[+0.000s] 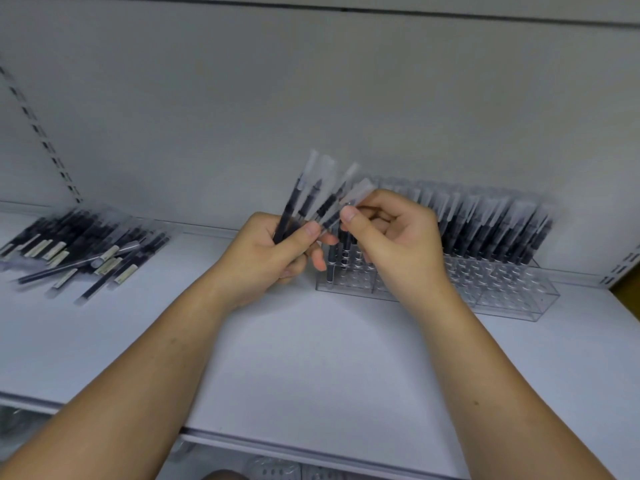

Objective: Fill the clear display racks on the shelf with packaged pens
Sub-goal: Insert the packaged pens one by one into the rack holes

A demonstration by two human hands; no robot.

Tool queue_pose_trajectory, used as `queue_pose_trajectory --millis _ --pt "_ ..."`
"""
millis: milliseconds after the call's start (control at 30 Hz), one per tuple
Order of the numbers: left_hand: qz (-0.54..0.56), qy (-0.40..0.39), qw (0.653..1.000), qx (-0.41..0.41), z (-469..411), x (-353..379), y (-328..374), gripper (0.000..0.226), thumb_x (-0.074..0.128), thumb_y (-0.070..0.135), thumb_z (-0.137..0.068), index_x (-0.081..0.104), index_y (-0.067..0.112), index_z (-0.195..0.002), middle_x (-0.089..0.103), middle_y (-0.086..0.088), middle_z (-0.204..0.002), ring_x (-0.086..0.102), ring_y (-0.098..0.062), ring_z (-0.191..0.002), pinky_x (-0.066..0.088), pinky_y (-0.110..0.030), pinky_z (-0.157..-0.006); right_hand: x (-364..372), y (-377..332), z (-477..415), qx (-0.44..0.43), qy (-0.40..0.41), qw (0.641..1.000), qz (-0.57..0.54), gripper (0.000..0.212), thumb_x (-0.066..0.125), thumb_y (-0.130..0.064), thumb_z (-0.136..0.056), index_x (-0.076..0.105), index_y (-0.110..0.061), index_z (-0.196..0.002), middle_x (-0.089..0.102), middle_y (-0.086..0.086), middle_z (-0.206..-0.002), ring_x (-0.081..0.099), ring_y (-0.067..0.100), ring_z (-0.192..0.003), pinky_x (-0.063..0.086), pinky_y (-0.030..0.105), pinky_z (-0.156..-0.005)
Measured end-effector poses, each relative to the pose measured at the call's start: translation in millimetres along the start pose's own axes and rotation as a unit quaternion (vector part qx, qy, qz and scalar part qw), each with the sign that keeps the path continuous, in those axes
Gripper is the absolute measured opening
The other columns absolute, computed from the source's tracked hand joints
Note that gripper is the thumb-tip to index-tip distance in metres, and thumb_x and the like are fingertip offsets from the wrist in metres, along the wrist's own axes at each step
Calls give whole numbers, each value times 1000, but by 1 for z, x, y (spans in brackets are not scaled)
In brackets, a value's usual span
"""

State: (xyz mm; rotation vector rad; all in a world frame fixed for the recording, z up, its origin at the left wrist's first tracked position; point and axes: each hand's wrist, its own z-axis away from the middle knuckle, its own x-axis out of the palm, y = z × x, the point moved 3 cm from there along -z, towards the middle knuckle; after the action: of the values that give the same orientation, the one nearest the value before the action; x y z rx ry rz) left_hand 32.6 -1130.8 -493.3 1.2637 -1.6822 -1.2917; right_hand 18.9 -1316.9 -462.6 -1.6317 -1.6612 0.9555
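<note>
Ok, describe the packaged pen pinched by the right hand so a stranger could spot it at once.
On the white shelf, before the left end of the clear plastic rack, the left hand grips a fan of dark pens in clear sleeves. The wanted pen is the fan's rightmost, the most tilted, and the only one whose sleeve top the right hand pinches.

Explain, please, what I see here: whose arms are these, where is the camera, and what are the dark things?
No machine here: a camera worn on a person's head looks down at their two bare arms. The left hand grips a small fan of packaged pens; the right hand pinches the rightmost pen near its top. On the white shelf stands a clear display rack, largely filled with upright pens. A loose pile of packaged pens lies flat at the far left.
</note>
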Motion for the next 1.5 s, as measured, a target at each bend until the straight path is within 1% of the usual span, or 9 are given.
queue_pose_trajectory --millis 167,267,367,467,633,800,933,1167,1500 --pt "1 -5 1000 2 0 1 -1 32 52 34 -103 79 19 -96 70 -10 -74 34 -14 -44 30 -22 -46 0 -3 0 3 18 1000 -19 8 67 -2 -97 70 -7 -92 67 -10 -70 55 3 -52 43 17 -54" --pt "-5 10 1000 4 -1 0 0 33 50 36 -103 78 19 -95 67 -8 -73 35 -16 -46 28 -26 -48 -4 -4 -3 1 56 998 -36 15 61 -2 -101 67 -12 -90 63 -7 -67 56 17 -50 40 16 -49" --pt "-6 30 1000 2 -2 0 -2 31 51 37 -103 75 24 -89 61 -5 -68 32 -16 -47 21 -30 -49 -9 -4 -5 -3 95 994 -57 16 56 -3 -103 63 -12 -93 66 4 -74 59 21 -49 37 17 -46" --pt "-18 42 999 -1 -4 -3 -4 34 49 38 -107 76 24 -93 50 -3 -64 29 -16 -49 18 -30 -49 -14 -4 -6 -14 123 991 -53 16 52 -6 -105 60 -15 -95 66 -1 -72 60 20 -51 36 24 -44" --pt "-19 59 998 -6 -4 -5 -4 38 43 33 -111 75 23 -93 38 1 -63 25 -17 -52 15 -35 -51 -22 -3 -9 -61 151 987 6 13 48 -11 -104 56 -19 -97 61 5 -78 58 20 -55 43 22 -53" --pt "-22 72 997 -12 -5 -5 -4 37 43 31 -111 73 17 -95 36 2 -62 24 -16 -53 14 -34 -52 -19 2 -7 -74 118 985 99 15 50 -13 -104 55 -26 -100 62 -14 -82 62 21 -65 50 27 -61" --pt "-32 79 996 -11 -4 -5 -2 36 43 30 -112 71 14 -96 36 1 -62 24 -16 -53 14 -37 -53 -16 4 -6 -75 92 982 148 14 52 -14 -105 56 -27 -102 60 -7 -81 62 26 -69 51 34 -64" --pt "-33 83 996 -13 -5 -4 -1 35 44 29 -112 71 13 -96 36 2 -61 26 -17 -52 18 -30 -50 -9 15 -5 -54 23 977 207 5 59 -19 -104 59 -18 -98 56 -12 -74 53 5 -66 46 26 -64" --pt "-27 74 997 -10 -4 -3 -2 34 47 31 -109 71 11 -96 31 -3 -63 24 -17 -53 17 -32 -51 -6 19 -2 -11 -16 971 240 5 70 -22 -96 65 -19 -96 65 -8 -75 59 13 -69 53 27 -68"
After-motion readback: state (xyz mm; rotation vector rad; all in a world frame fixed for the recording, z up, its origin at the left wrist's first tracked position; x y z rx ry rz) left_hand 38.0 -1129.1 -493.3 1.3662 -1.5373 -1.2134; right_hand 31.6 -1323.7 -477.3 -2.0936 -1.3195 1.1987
